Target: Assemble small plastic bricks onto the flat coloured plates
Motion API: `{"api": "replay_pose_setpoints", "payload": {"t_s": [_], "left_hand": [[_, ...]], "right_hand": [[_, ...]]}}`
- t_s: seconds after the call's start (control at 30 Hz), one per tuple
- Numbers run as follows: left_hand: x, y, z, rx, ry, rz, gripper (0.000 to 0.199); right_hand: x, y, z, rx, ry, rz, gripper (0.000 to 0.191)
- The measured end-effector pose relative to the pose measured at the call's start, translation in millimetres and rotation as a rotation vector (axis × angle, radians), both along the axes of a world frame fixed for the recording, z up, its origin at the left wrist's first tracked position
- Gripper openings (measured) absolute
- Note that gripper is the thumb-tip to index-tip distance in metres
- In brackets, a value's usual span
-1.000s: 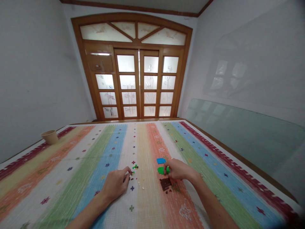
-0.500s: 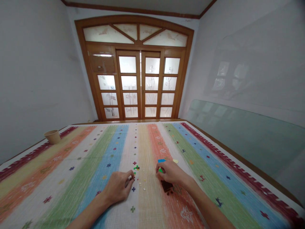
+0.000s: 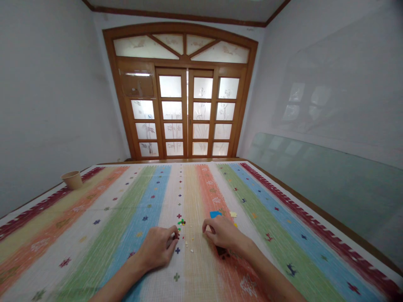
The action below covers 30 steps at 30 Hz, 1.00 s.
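Note:
My left hand point(image 3: 160, 246) rests on the striped tablecloth, its thumb and forefinger pinched around a small dark red-brown piece point(image 3: 176, 236) that barely shows. Just beyond those fingertips lies a cluster of tiny green, yellow and dark pieces point(image 3: 181, 222). My right hand point(image 3: 223, 231) is curled with fingertips drawn together, pointing left; whatever they hold is hidden. Under its palm a dark brown piece point(image 3: 221, 250) is partly covered, with small brown bits near it. Behind the knuckles lie a flat blue piece point(image 3: 215, 214) and a pale yellow piece point(image 3: 233, 214).
Between the hands, several tiny cream bits point(image 3: 187, 244) are scattered on the cloth. A tan paper cup point(image 3: 72, 180) stands near the table's left edge. A glass panel point(image 3: 315, 167) leans along the right wall, and wooden doors point(image 3: 185, 109) stand behind the table.
My right hand has shifted slightly left, and the green piece seen beneath its fingers is now hidden. My left hand stays nearly in place, still pinched.

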<state>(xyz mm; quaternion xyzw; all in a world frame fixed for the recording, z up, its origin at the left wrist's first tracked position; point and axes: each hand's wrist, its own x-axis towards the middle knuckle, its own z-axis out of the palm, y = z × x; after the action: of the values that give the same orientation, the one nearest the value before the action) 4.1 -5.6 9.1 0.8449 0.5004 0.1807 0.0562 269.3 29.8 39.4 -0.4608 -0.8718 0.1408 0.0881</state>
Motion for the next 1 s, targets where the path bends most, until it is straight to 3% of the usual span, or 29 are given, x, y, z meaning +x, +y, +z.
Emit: {"api": "replay_pose_setpoints", "payload": {"t_s": [0.73,1.0], "left_hand": [[0,0,-2.1,0.028,-0.039,-0.03,0.021],[-2,4,-3.5,0.116,-0.036,-0.071,0.021]], "right_hand": [[-16,-12,-0.6,0.039,0.076,-0.034,0.02],[-20,-14,-6.3,0.108,0.146,0.0,0.019]]}}
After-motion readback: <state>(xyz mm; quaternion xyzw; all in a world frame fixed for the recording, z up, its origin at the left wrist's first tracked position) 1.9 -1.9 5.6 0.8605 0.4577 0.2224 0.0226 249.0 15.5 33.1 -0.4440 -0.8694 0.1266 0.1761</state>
